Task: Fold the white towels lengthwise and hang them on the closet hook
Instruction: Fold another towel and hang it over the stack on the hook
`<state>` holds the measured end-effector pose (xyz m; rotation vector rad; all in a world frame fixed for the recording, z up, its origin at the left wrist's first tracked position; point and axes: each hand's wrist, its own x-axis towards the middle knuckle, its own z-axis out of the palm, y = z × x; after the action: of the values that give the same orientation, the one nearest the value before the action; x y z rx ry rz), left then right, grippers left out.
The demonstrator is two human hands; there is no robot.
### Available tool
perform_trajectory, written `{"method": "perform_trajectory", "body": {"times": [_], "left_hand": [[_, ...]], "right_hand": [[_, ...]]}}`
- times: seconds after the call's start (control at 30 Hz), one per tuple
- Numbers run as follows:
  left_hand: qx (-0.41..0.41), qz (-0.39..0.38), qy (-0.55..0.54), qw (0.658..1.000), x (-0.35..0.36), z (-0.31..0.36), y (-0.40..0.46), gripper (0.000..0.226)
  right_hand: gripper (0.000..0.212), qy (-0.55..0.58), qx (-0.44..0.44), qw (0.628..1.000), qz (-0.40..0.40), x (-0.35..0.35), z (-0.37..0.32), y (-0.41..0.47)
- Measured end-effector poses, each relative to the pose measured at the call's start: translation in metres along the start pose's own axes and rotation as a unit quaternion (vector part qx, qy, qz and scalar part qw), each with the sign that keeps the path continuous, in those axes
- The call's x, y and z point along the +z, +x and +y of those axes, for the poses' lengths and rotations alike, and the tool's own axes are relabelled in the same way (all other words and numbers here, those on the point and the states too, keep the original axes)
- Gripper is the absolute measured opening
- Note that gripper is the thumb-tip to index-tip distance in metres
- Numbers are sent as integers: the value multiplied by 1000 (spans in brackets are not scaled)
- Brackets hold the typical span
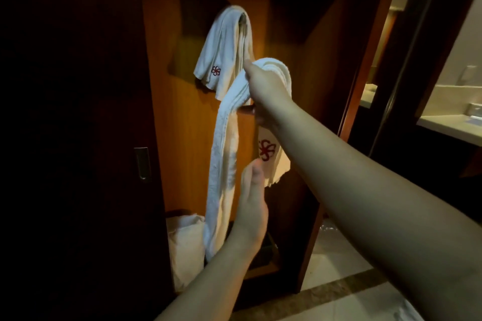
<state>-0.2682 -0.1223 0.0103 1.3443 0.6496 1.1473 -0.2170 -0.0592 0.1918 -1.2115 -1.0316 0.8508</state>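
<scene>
A spare towel [182, 242] lies bunched on the closet floor. The left hand [251, 206], fingers straight, steadies the hanging towel [221, 164]. The right hand [266, 86] clamps its folded top below the hooked towel [224, 44]. Risk: the soft, ribbed terry strip may unfold or drag the hooked towel off.

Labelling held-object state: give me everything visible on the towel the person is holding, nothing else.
The held towel is white terry-looking cloth, folded into a long narrow strip. It is draped over the right hand, which grips it near the top, so two ends hang: a long one falling toward the closet floor, and a short one behind the forearm carrying a red flower-like logo. The left hand is against the long end lower down, fingers straight. It is not on the hook yet; its top seems to touch the hung towel.
</scene>
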Motion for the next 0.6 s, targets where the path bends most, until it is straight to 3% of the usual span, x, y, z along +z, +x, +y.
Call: {"method": "perform_trajectory", "body": {"times": [0.13, 0.33, 0.37, 0.47, 0.53, 0.6], "left_hand": [[-9, 21, 33, 999, -6, 15, 30, 105], [1, 87, -66, 994, -14, 35, 72, 137], [9, 96, -78, 992, -16, 35, 78, 126], [41, 152, -86, 984, -24, 38, 94, 58], [65, 191, -115, 973, -27, 47, 111, 39], [85, 224, -134, 962, -24, 60, 131, 35]], "right_hand": [[26, 85, -27, 996, 25, -11, -21, 10], [25, 100, -33, 992, 74, -45, -9, 30], [24, 92, -34, 991, 90, -54, -3, 36], [19, 75, -53, 989, 113, -85, 20, 58], [19, 57, -62, 991, 105, -100, 39, 76], [16, 46, -67, 991, 102, -109, 52, 96]]}}
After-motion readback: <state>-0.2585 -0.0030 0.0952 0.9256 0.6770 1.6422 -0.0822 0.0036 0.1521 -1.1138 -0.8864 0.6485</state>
